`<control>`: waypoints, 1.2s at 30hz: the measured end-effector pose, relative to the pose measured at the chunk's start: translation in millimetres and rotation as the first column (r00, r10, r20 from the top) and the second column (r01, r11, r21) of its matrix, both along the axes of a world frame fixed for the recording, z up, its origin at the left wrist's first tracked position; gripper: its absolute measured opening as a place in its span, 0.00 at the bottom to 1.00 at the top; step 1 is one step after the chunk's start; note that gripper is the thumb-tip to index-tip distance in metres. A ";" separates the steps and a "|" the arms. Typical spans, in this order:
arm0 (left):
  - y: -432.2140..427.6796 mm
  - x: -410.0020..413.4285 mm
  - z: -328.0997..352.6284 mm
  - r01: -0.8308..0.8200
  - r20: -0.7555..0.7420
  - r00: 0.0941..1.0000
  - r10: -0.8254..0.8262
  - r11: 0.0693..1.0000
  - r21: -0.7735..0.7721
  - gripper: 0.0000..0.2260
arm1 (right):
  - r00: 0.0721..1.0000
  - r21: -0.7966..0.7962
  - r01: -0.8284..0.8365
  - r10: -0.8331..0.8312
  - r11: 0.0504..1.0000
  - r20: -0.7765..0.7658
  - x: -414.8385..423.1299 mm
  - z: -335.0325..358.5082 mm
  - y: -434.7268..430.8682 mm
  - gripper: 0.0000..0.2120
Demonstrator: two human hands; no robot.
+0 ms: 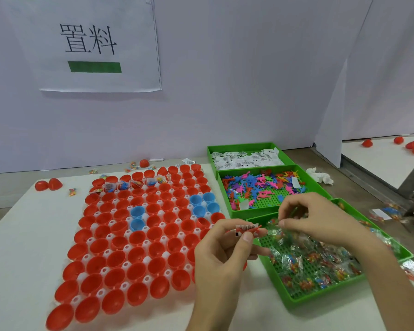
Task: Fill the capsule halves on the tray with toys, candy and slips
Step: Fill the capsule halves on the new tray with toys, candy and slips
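Note:
A white tray (127,247) holds rows of open red capsule halves (139,253) and several blue ones (137,212). A few halves in the far row (129,185) contain items. My left hand (221,255) pinches a red toy with a printed slip (246,228) over the tray's right edge. My right hand (319,219) hovers over the near green bin (403,253) of candy packets (311,261) and pinches a clear candy packet (276,231). The middle bin (232,211) has colourful toy figures (261,185); the far bin (212,161) has white slips (244,160).
Two closed red capsules (47,185) lie left of the tray, and loose candy packets (72,191) lie nearby. A crumpled tissue (320,176) sits right of the bins. A wall with a paper sign (91,44) stands behind. More candy packets (384,212) lie at right.

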State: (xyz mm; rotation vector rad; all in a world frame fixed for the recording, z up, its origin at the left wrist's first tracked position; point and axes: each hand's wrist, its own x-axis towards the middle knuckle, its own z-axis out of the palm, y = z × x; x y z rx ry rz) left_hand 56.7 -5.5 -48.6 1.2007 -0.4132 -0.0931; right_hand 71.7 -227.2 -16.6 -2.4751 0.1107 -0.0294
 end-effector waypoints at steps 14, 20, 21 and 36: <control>-2.4 1.2 -1.4 0.001 0.086 0.996 -0.001 1.000 0.003 0.09 | 0.937 0.548 -0.305 0.143 0.779 0.319 -12.7 20.5 45.3 0.04; -3.2 1.3 -2.5 -0.001 0.074 0.997 0.002 1.000 -0.020 0.09 | 0.928 0.596 -0.339 0.157 0.727 0.336 -13.4 20.5 55.8 0.04; -3.2 1.8 -3.0 0.000 0.067 0.998 0.002 1.000 -0.029 0.08 | 0.929 0.603 -0.341 0.162 0.721 0.332 -13.5 20.8 56.8 0.03; -3.7 3.1 -5.5 -0.036 0.027 0.999 0.039 0.995 -0.090 0.11 | 0.925 0.615 -0.374 0.228 0.694 0.304 -14.2 19.9 68.3 0.05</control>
